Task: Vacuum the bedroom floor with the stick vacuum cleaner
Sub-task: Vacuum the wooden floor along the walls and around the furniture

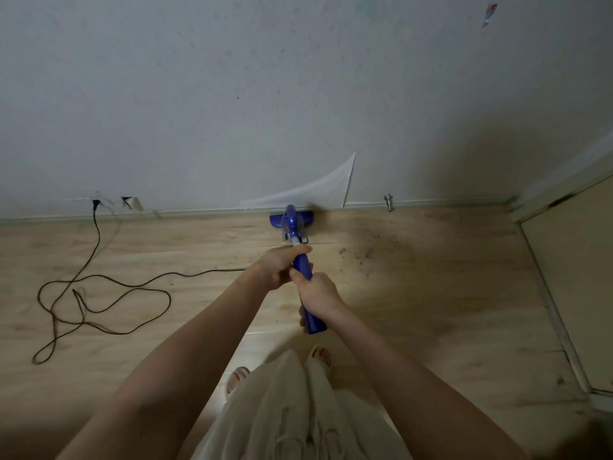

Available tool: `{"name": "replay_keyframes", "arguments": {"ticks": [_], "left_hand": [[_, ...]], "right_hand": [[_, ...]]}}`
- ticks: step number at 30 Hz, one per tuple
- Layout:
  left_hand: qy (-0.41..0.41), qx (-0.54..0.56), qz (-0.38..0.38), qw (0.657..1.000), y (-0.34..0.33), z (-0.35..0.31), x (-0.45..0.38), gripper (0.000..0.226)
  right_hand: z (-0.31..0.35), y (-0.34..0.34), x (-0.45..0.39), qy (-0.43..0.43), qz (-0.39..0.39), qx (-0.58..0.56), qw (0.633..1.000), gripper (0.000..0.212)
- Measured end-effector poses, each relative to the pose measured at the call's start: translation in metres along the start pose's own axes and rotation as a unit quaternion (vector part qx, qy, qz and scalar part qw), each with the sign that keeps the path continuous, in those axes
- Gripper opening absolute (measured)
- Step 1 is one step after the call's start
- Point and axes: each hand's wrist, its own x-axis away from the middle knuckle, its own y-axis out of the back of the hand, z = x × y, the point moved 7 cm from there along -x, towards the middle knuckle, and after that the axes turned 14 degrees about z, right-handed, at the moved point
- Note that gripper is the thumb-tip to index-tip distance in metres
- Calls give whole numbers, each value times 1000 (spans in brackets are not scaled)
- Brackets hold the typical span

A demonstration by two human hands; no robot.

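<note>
I hold a blue stick vacuum cleaner [293, 227] out in front of me with both hands. Its floor head sits on the light wooden floor [431, 293] right at the foot of the wall, under a peeled flap of wallpaper [318, 190]. My left hand [280, 265] grips the blue handle higher up, near the grey neck. My right hand [318, 293] grips the handle lower down, with the handle's end sticking out below it. Dark crumbs of dirt [368, 252] lie scattered on the floor just right of the vacuum.
A black power cord [96, 293] runs from a wall socket [96, 204] and loops over the floor at left. A metal door stop [388, 201] stands at the skirting on the right. A door and threshold [564, 293] line the right side. My feet [320, 355] are below.
</note>
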Motion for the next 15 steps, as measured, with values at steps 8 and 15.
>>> {"name": "replay_keyframes", "arguments": {"ticks": [8, 15], "left_hand": [[21, -22, 42, 999, 7, 16, 4, 40], [41, -25, 38, 998, 4, 32, 8, 28]], "right_hand": [[-21, -14, -2, -17, -3, 15, 1000, 34], [-36, -15, 9, -28, -35, 42, 998, 36]]}}
